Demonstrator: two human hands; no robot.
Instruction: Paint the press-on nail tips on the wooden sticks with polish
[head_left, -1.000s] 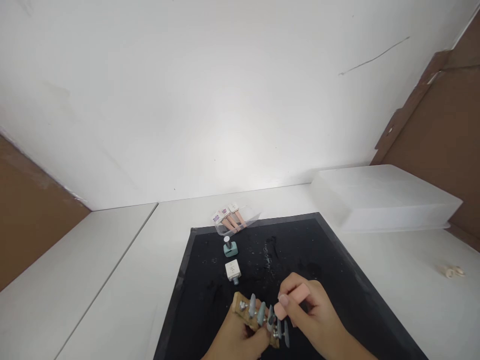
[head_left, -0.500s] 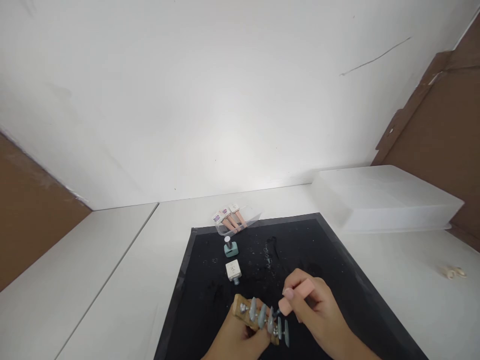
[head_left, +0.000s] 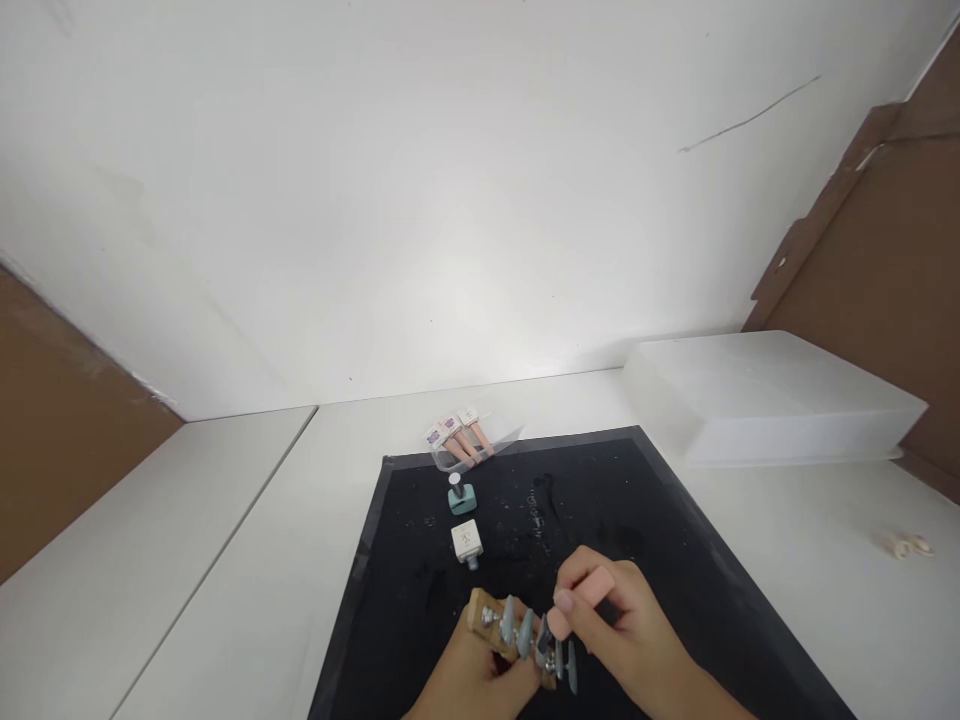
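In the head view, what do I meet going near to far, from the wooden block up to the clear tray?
Wooden block → white square bottle → teal bottle → clear tray.

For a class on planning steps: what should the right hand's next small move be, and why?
Probably a light stroke along the middle nail tip: the right hand holds the pink handle with its end by that tip, and the left hand grips the wooden holder.

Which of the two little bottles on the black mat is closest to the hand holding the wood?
The white bottle, with its neck pointing toward the left hand. The green bottle is farther away, nearer the clear tray.
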